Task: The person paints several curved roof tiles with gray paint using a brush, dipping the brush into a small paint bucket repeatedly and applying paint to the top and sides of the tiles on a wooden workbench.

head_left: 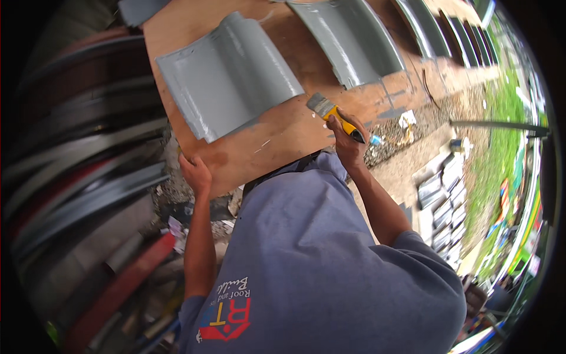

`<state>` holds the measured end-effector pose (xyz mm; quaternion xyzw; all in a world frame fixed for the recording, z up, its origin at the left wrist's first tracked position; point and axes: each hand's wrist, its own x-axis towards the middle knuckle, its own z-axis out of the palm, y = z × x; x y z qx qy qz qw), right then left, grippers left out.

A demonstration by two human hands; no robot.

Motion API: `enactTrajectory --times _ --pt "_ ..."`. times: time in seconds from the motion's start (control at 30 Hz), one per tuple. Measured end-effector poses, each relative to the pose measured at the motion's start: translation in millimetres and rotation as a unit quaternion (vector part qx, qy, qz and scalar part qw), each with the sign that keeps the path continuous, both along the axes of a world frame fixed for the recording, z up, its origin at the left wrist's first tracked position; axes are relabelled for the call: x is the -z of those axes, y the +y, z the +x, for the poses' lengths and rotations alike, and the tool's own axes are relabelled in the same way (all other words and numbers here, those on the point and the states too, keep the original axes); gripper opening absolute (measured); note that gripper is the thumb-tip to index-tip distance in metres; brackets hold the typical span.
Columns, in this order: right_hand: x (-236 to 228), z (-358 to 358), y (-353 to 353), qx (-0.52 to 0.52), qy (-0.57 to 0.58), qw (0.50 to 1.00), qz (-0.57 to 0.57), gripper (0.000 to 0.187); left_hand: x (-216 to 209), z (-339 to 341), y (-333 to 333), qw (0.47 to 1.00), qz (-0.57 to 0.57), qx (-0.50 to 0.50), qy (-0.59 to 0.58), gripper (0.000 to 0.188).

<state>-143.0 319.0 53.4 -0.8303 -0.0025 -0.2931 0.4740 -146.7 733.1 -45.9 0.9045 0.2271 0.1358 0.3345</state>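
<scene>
My right hand [349, 137] is closed round the yellow handle of a paintbrush [338, 118]. The wide bristles carry grey paint and point up and left, just off the lower right corner of a grey roof tile [233, 76]. That curved tile lies on a plywood board [277, 138], its surface glossy and wet-looking in streaks. At the near left edge of the board, my left hand [196, 175] grips the wood, with part of its fingers hidden. A second grey roof tile [351, 44] lies farther right on the board.
Several more grey tiles [425, 26] run in a row toward the far right. Long sheet-metal pieces [88, 200] are stacked at the left, blurred, near a red beam [138, 262]. Shiny tiles [442, 203] are piled on the ground at right, beside grass [486, 189].
</scene>
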Motion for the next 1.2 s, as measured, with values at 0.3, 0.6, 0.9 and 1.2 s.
enactTrajectory --times 0.3,0.6,0.9,1.2 --pt "36 20 30 0.088 0.136 0.953 0.257 0.036 1 2 -2 1.000 -0.003 0.002 0.028 0.057" --pt "9 -3 39 -0.005 0.130 0.854 0.503 0.041 -3 5 -5 0.999 0.003 -0.009 0.050 0.057" --pt "5 27 56 0.073 0.110 0.792 0.596 0.041 -6 6 -10 0.998 -0.023 -0.012 0.050 0.055" --pt "9 19 40 0.091 0.127 0.811 0.564 0.036 -10 8 -10 0.997 -0.001 -0.013 0.074 0.055"
